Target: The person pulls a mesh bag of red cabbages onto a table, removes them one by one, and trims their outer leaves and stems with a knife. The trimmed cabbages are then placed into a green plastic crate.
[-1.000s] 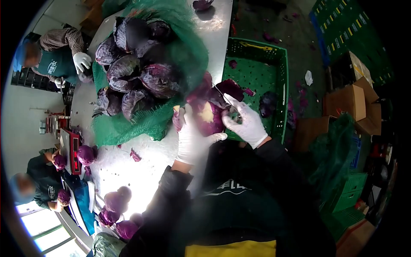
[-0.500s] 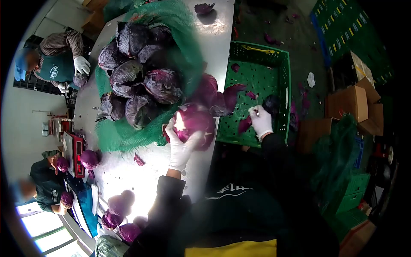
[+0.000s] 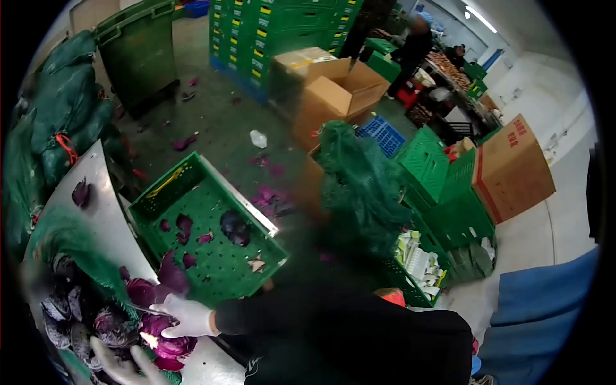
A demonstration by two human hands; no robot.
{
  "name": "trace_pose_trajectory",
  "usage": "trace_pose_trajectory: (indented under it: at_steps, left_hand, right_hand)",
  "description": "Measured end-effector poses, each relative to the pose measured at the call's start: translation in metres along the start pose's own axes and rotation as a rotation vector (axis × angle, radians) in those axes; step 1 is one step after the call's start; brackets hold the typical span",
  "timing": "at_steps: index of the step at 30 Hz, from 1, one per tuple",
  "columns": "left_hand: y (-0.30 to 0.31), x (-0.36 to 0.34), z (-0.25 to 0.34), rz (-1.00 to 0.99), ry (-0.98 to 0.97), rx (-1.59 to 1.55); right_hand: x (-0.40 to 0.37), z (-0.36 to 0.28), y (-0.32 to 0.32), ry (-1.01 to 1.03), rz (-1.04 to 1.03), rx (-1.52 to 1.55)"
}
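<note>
My right hand (image 3: 186, 316), in a white glove, is closed at the upper side of a peeled purple cabbage (image 3: 172, 345). A thin, blade-like tool (image 3: 149, 311) sticks out from its fingers to the left. Below and left of that cabbage, my left hand (image 3: 125, 367) has its gloved fingers spread, partly blurred and cut off by the frame's bottom edge. Loose purple leaves (image 3: 142, 292) lie just above the cabbage at the metal table's edge. Darker, unpeeled cabbages (image 3: 112, 326) fill the green net (image 3: 80, 240) at the lower left.
Beside the metal table (image 3: 96, 218) stands a green crate (image 3: 221, 192) holding leaves and a dark piece. Farther off are a green bin (image 3: 138, 58), stacked crates (image 3: 289, 29), cardboard boxes (image 3: 513, 173), hanging netting (image 3: 359, 186) and a person (image 3: 416, 48). Leaf scraps litter the floor.
The view has swung right, towards the crates. My right hand has moved from over the green crate to the cabbage. My left hand's fingers now appear spread beside the cabbage they held.
</note>
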State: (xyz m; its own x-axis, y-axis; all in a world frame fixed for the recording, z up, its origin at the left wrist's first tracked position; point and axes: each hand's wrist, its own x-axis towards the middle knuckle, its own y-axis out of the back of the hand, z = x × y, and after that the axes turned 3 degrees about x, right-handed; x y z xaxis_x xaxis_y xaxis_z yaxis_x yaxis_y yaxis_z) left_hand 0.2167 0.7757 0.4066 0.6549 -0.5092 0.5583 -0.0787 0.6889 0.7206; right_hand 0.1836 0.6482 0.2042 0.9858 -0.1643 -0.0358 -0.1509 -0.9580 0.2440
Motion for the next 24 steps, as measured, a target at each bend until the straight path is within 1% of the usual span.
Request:
trace_pose_trajectory:
  at_steps: [1,2,3,4,6,7,8,10,12,14,17,20,24]
  left_hand:
    - [0.021,0.031,0.033,-0.134,-0.301,0.148]
    - [0.047,0.052,0.051,-0.324,-0.415,0.285]
    - [0.054,0.067,0.068,-0.473,-0.528,0.373]
    - [0.056,0.071,0.082,-0.576,-0.564,0.525]
    - [0.053,0.072,0.099,-0.68,-0.681,0.791]
    - [0.043,0.067,0.079,-0.666,-0.744,0.732]
    - [0.038,0.058,0.063,-0.678,-0.678,0.688]
    - [0.027,0.048,0.039,-0.692,-0.548,0.598]
    - [0.019,0.032,0.035,-0.576,-0.282,0.389]
    - [0.015,0.027,0.036,-0.554,-0.28,0.366]
    - [0.016,0.03,0.046,-0.573,-0.32,0.408]
    - [0.021,0.028,0.053,-0.59,-0.342,0.453]
    - [0.041,0.035,0.062,-0.589,-0.444,0.555]
  right_hand:
    - [-0.002,-0.006,0.002,-0.014,-0.01,-0.002]
    - [0.0,-0.012,-0.004,-0.037,-0.038,-0.009]
    - [0.0,-0.006,-0.007,-0.02,-0.031,-0.025]
    - [0.0,0.001,-0.012,0.037,0.034,-0.036]
    - [-0.003,-0.004,-0.01,-0.014,0.01,0.027]
    - [-0.005,-0.017,0.003,-0.103,-0.086,0.012]
    - [-0.003,-0.006,-0.004,-0.088,-0.072,0.018]
    - [-0.006,-0.01,-0.001,-0.085,-0.067,0.058]
    - [-0.009,-0.017,0.004,-0.099,-0.072,0.069]
    - [-0.006,0.007,-0.012,0.014,0.0,-0.001]
    - [-0.009,-0.006,-0.005,-0.041,-0.029,0.045]
    - [-0.009,-0.003,-0.004,-0.031,-0.034,0.089]
    - [-0.013,-0.019,0.007,-0.071,-0.069,0.122]
